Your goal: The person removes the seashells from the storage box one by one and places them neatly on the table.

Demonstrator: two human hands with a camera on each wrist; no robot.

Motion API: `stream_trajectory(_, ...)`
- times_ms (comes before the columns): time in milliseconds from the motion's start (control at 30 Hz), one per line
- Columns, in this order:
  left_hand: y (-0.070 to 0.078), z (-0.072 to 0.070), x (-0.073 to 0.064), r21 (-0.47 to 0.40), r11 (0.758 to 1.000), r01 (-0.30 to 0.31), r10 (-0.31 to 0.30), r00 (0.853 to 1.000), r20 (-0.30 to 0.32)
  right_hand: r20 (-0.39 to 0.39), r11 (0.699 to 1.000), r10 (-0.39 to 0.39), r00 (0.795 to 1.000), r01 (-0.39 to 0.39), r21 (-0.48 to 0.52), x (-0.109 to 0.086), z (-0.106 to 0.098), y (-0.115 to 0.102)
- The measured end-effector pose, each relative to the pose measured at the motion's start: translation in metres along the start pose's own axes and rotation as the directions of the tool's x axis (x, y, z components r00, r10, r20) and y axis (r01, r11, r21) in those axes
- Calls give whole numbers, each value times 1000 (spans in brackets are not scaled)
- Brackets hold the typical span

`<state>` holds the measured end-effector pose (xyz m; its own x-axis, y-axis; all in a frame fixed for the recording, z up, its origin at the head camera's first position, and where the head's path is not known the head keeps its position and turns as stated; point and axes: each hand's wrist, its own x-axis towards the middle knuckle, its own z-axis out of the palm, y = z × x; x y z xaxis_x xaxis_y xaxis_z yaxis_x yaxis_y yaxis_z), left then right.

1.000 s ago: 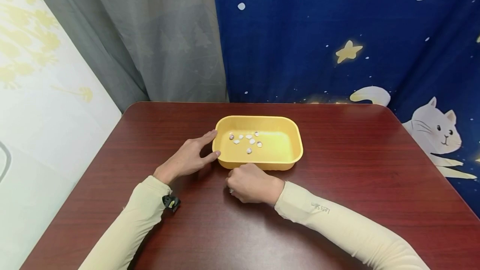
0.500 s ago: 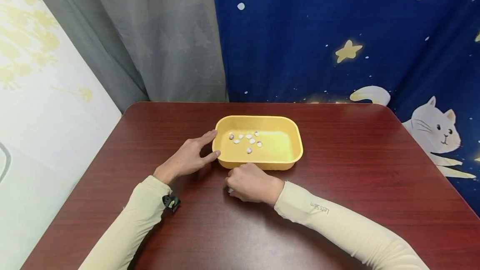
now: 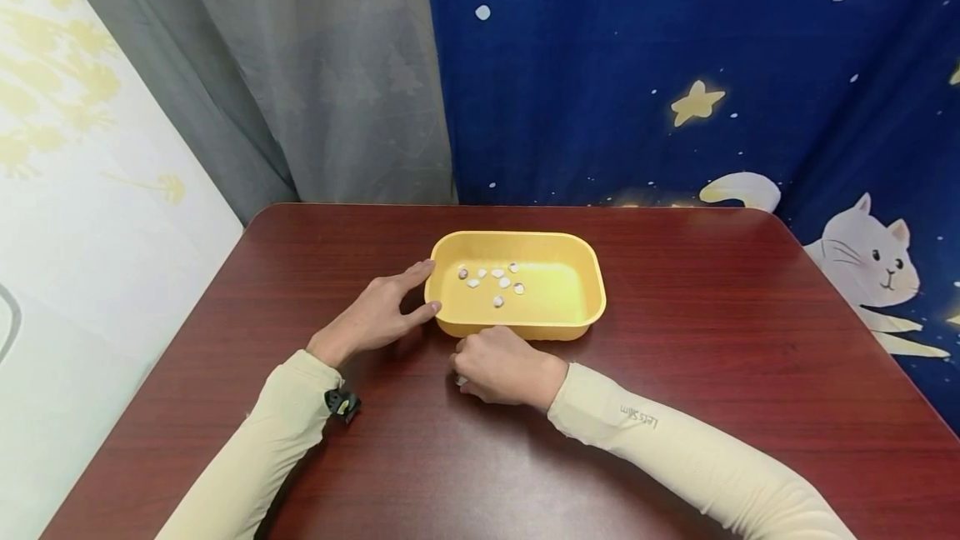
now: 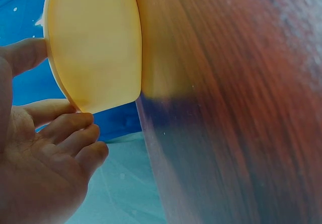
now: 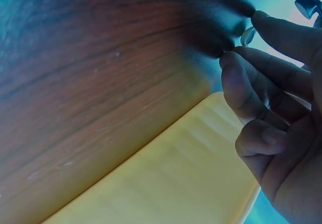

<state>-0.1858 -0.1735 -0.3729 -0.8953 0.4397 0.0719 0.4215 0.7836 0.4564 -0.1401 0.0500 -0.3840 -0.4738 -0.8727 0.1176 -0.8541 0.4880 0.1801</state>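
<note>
A yellow plastic tub [image 3: 555,307] sits on the table with several small whitish pieces [image 3: 504,282] inside, a few with darker patches. At its left end, my left hand [image 3: 378,311] touches the rim with thumb and fingertips spread apart; the left wrist view shows the other fingers loosely bent below the tub's corner [image 4: 100,43]. Just in front of the tub's near wall, my right hand [image 3: 498,365] is low over the table. Between its thumb and index finger it pinches a small pale, rounded piece [image 5: 247,36], mostly covered by the fingers in the head view.
The dark red wooden table [image 3: 697,340] extends around the tub on every side. Behind its far edge hang a grey curtain [image 3: 360,90] and a blue one [image 3: 585,73]; a white patterned panel [image 3: 97,190] stands to the left.
Compared with a second ago, the right hand's fingers have shifted very slightly around the pale piece. The left hand, the tub and its contents stay where they were.
</note>
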Motion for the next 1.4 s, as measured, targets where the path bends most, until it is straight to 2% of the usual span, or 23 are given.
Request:
stream_trajectory(967, -4, 2, 1, -14, 1000, 1, -1, 1000, 7, 4, 1000, 7, 1000, -7, 6, 1, 2, 2)
stream_trajectory(1200, -2, 1, 1, -7, 1000, -9, 9, 1000, -2, 47, 1000, 23, 999, -24, 4, 0, -5, 3)
stream_trajectory(1400, -3, 2, 0, -13, 1000, 0, 1, 1000, 4, 69, 999, 32, 997, -33, 12, 2, -19, 6)
